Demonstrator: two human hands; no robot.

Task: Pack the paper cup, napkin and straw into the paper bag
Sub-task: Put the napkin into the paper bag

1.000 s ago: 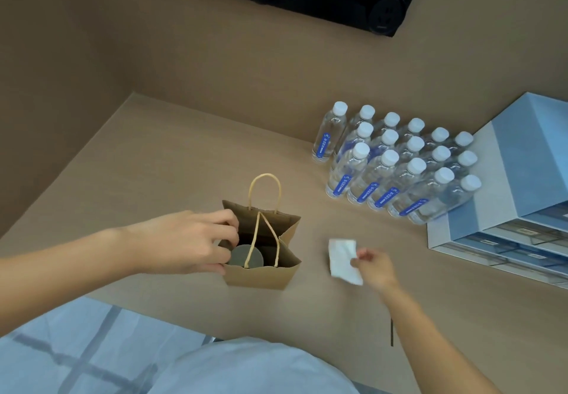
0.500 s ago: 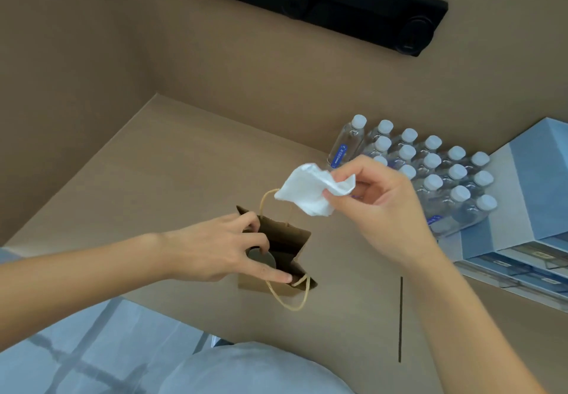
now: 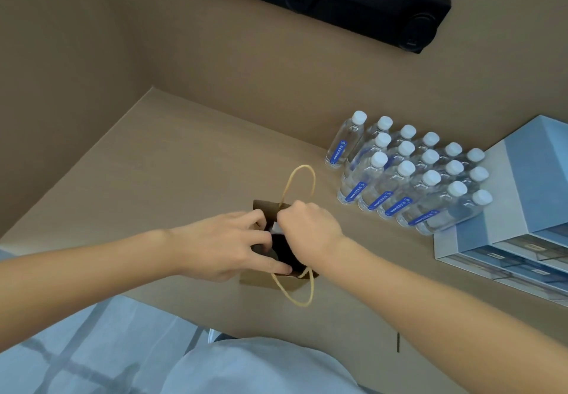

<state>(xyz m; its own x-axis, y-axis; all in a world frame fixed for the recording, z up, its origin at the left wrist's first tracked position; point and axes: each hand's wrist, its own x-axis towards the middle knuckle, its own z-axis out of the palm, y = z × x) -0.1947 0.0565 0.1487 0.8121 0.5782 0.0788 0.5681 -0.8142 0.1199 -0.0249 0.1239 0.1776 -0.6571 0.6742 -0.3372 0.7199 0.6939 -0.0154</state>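
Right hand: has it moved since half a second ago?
Yes. The right hand dropped from mid-air before the water bottles to the paper bag mouth.

Blue labels on the water bottles (image 3: pixel 408 178) are too small to read.

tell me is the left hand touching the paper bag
Touching. The head view shows the left hand gripping the paper bag at its open rim, one finger pressed along the near edge, others hooked over the far side.
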